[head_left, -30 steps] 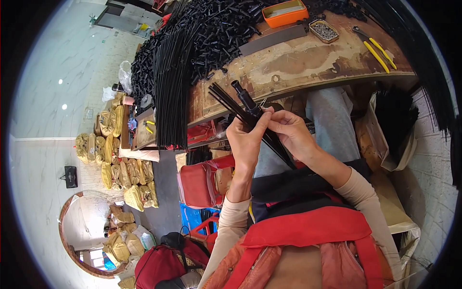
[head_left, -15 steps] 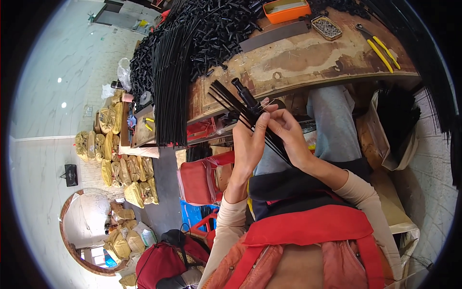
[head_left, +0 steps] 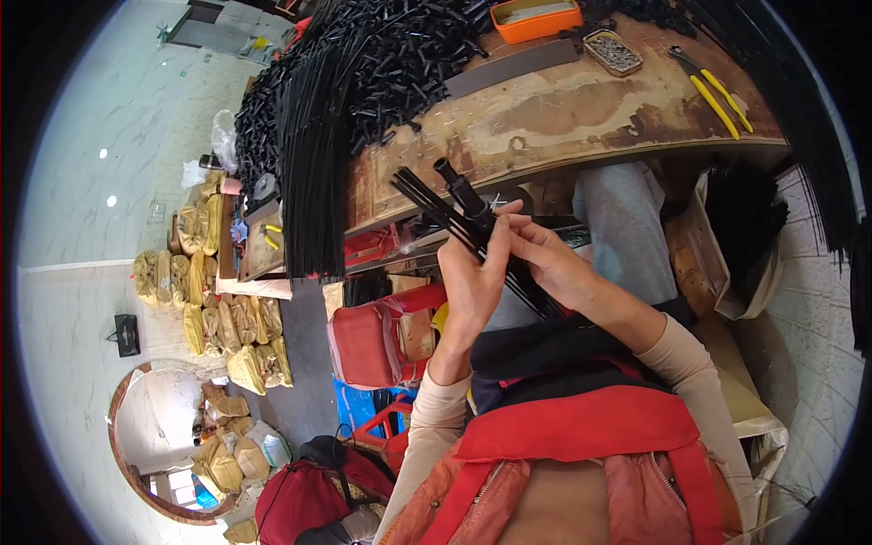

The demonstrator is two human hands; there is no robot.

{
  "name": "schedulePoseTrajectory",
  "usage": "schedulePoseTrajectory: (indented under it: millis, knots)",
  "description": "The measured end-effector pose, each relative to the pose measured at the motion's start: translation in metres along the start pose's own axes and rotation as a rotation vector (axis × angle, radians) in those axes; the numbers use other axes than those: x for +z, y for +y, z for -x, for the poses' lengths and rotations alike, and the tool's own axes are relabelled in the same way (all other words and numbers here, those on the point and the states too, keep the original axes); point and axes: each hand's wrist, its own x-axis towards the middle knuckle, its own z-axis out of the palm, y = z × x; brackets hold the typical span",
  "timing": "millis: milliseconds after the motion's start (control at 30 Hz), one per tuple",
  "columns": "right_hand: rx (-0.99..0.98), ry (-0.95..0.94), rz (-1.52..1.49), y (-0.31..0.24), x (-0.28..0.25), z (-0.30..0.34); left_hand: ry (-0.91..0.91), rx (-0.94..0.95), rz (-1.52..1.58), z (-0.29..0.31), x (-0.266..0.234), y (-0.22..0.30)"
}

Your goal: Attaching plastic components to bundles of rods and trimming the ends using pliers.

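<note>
My left hand [head_left: 468, 282] is closed around a bundle of thin black rods [head_left: 427, 204] and a black stepped tube fitting [head_left: 463, 191], which tilts up and to the left beside the rods. My right hand [head_left: 556, 263] is closed too, its thumb and fingertips meeting at the fitting's lower end against the left thumb. Small thin metal pins [head_left: 499, 202] stick out by the right fingertips. How the fingertips grip them is partly hidden. Both hands are above my lap, just in front of the workbench [head_left: 554, 127].
Behind lie a heap of black tube fittings [head_left: 386, 91] and a long bunch of black rods [head_left: 313, 173]. On the bench are an orange box [head_left: 538, 27], a grey metal bar [head_left: 513, 68], a tin of small metal pieces [head_left: 613, 53] and yellow-handled pliers [head_left: 716, 104]. A red stool [head_left: 368, 345] stands left.
The right hand's fingers have shifted slightly at the fitting, and the metal pins show at a different angle. The left hand keeps its hold. The whole view has moved a little.
</note>
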Motion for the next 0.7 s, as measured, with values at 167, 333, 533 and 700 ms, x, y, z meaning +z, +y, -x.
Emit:
schedulePoseTrajectory:
  millis: [167,333,533,700]
  knots:
    - [-0.099,0.213,0.582,-0.013,0.000,0.029,-0.221,-0.037,0.095,-0.019,0.004,0.003]
    - [-0.767,0.327,1.987,-0.132,-0.054,0.057,-0.313,-0.120,0.369,-0.015,0.017,-0.008]
    - [-0.591,0.957,2.369,-0.259,-0.139,0.041,-0.524,-0.252,0.732,-0.021,0.057,-0.023]
    - [-0.696,0.848,1.844,-0.262,-0.148,0.039,-0.519,-0.273,0.735,-0.028,0.063,-0.014]
